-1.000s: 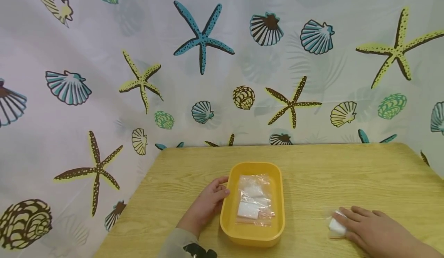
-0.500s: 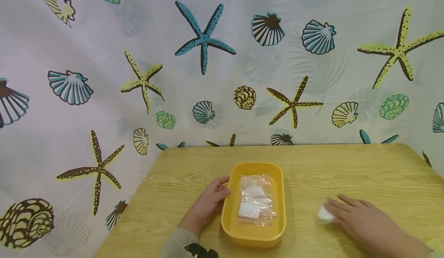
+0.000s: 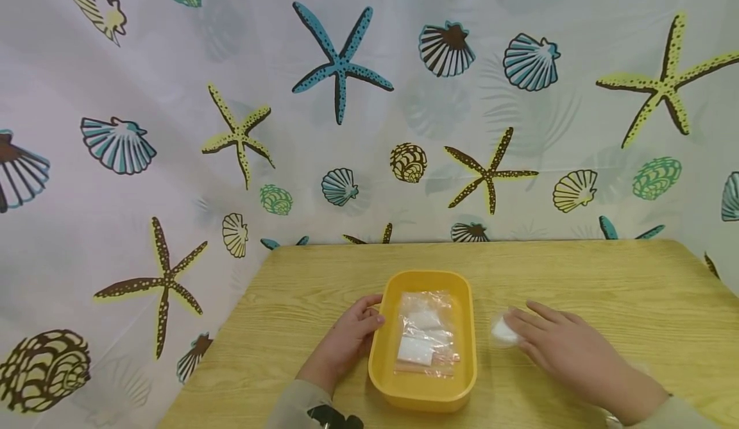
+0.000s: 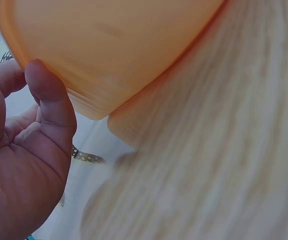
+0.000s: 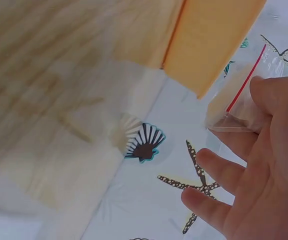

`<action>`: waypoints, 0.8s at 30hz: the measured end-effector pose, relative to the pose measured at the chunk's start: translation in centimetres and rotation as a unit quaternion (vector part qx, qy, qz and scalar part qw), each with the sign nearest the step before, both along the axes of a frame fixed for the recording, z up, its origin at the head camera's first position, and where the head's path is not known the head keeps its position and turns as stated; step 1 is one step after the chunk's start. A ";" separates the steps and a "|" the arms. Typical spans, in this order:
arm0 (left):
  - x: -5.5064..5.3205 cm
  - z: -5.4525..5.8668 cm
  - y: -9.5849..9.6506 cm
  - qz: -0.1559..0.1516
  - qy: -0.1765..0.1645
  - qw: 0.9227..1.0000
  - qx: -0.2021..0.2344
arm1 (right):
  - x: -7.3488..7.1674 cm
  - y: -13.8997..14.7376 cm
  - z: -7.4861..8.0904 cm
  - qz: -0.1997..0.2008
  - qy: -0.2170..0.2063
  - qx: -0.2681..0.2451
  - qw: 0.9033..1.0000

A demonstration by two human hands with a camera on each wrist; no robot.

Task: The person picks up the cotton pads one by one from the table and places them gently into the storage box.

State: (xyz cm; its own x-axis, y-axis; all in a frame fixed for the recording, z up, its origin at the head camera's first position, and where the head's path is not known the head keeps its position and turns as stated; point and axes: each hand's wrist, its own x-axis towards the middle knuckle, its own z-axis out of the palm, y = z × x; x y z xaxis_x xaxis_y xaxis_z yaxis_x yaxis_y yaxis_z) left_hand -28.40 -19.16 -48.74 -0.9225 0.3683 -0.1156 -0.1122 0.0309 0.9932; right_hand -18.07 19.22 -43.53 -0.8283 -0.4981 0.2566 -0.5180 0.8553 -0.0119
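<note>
A yellow plastic tray stands on the table with several clear bags of white pieces lying flat inside. At its left side, my left hand grips the wall, thumb over the rim in the left wrist view. To the right of the tray, my right hand pinches a small zip bag with something white in it. The right wrist view shows the red seal line of that zip bag between thumb and index finger, the other fingers spread. The bag is near the tray's right wall.
The wood-grain table reaches back to a curtain printed with shells and starfish, which also hangs at the left and right sides. Some clear plastic shows partly under the right forearm.
My right hand has carried the zip bag leftward and away from me, from the right part of the table toward the tray. The left hand and tray stay put.
</note>
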 end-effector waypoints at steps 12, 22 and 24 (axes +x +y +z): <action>-0.1 0.0 0.1 -0.007 0.001 1.000 0.004 | -1.3 -3.1 0.9 0.017 0.035 -0.032 0.999; -0.2 -0.1 0.0 -0.023 0.005 0.999 0.032 | -2.5 -4.9 0.9 0.014 0.013 -0.025 1.000; -0.2 -0.1 0.0 -0.023 0.006 0.999 0.032 | -2.6 -5.3 0.9 0.015 0.012 -0.023 1.000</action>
